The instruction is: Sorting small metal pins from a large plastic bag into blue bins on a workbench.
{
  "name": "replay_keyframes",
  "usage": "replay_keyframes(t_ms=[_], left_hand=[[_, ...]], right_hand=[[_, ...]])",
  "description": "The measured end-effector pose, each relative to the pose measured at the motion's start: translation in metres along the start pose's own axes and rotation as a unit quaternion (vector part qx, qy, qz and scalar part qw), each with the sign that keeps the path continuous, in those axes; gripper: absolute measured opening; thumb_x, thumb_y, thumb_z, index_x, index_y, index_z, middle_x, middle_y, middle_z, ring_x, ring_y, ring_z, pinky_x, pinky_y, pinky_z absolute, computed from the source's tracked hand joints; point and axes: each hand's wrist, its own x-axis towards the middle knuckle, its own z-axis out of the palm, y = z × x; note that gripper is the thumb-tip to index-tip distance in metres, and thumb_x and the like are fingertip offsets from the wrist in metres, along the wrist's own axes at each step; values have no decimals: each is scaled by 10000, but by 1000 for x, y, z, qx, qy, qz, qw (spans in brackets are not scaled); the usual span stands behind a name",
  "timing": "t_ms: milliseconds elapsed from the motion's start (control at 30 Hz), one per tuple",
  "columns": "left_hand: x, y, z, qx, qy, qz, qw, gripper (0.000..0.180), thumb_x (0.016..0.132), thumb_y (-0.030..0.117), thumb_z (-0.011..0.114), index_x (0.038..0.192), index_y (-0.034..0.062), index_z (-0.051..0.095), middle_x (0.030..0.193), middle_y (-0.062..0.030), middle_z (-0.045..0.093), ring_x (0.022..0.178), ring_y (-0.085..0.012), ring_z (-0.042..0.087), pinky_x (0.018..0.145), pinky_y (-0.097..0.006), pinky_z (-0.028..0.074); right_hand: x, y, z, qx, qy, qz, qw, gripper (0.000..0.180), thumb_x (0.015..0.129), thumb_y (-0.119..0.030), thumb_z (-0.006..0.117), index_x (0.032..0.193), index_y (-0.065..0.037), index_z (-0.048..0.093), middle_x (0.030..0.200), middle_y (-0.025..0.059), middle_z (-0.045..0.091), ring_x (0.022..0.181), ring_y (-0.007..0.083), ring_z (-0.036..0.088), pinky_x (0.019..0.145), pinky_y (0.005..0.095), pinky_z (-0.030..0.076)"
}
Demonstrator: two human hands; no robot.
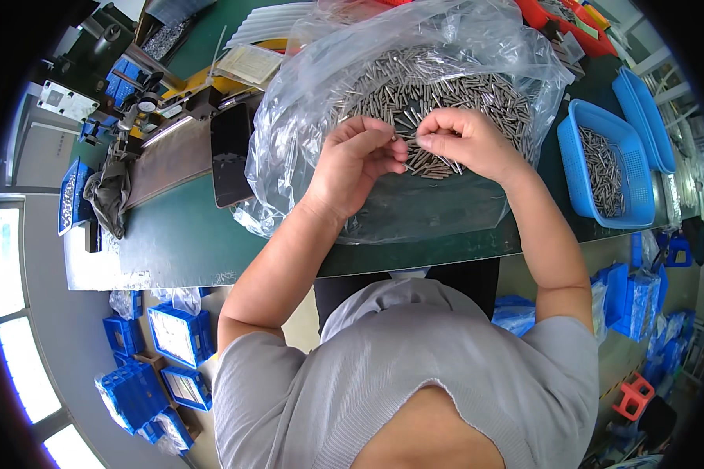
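A big heap of small grey metal pins (438, 86) lies on a clear plastic bag (289, 102) spread over the green table (180, 234). My left hand (356, 160) hovers at the near edge of the heap, its fingers pinched on several pins. My right hand (465, 141) is close beside it, fingertips pinching a pin between the two hands. Both hands meet over the front of the pile, nearly touching.
A blue basket (602, 168) with more pins stands at the right, with another blue tray (641, 117) behind it. A dark phone (231, 152) lies left of the bag. Machine parts (125, 102) crowd the far left. Blue boxes (156, 367) sit on the floor.
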Motion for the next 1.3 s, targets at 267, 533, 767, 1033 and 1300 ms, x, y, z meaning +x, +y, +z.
replay_keyframes(t_ms=[267,533,767,1033,1300], left_hand=[[3,-4,-2,-21,-34,8,999,89,888,63,481,914,5,545,813,-131,616,746,-206,618,674,-315,526],[4,-6,-3,-45,-54,-23,997,70,878,33,498,903,-11,546,849,-155,629,777,-224,630,696,-332,540],[5,-10,-4,-71,-74,-41,994,73,888,37,501,915,-11,549,884,-162,633,833,-243,639,746,-344,541],[4,-10,0,-70,-74,-28,994,90,890,57,520,926,-15,559,897,-162,640,839,-239,642,770,-331,541],[4,-12,1,-75,-72,-3,995,83,887,55,529,911,-14,566,893,-167,641,838,-244,644,781,-332,542]], right_hand=[[-2,-9,10,-72,-18,-5,997,126,763,-115,620,840,-19,644,597,14,576,536,48,484,515,228,396],[-5,-13,6,-22,90,-41,995,135,788,-89,630,893,-8,658,625,-33,559,560,21,457,507,197,361],[2,0,19,144,110,-70,981,137,823,-109,637,884,10,666,736,27,644,681,58,581,632,198,467],[-1,-5,27,209,131,-26,969,133,820,-95,635,875,23,662,758,41,647,709,62,587,651,194,468],[0,-4,33,253,152,-53,954,113,840,-120,624,903,-30,651,700,-37,576,530,-11,408,448,148,279]])
